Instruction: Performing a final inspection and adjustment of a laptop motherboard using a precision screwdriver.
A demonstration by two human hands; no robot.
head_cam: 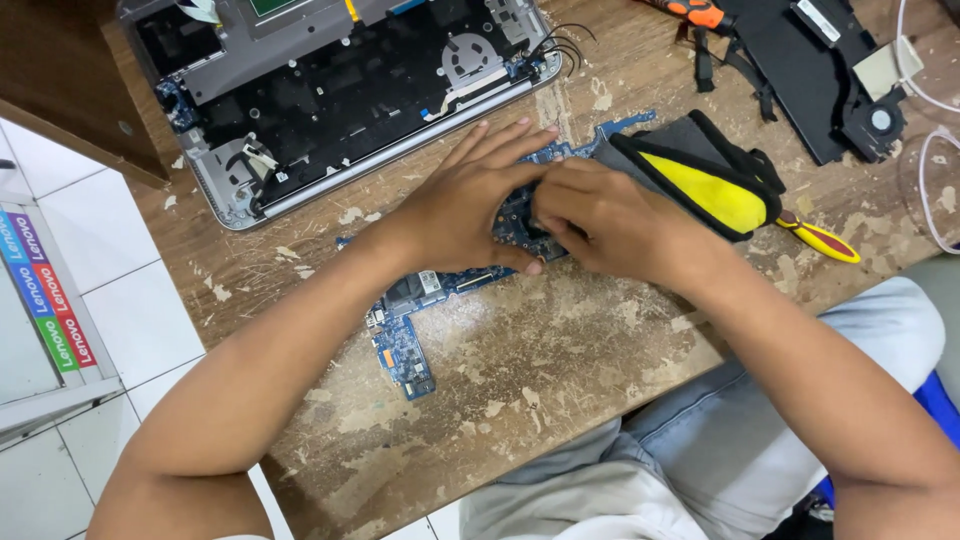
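A blue laptop circuit board (405,330) lies flat on the worn wooden table (540,370). My left hand (465,205) rests on the board's middle, fingers spread and thumb pressing down near its edge. Fingers curled, my right hand (605,222) meets the left over the same spot, pinching at something small on the board that the fingers hide. An opened grey laptop shell (340,90), with its inner parts bare, sits just beyond the hands.
A grey pouch with a yellow and black panel (705,180) lies right of my hands, a yellow-handled tool (822,240) beside it. A black plastic cover with a fan (830,70) sits far right. The table's left edge drops to white floor tiles (130,320).
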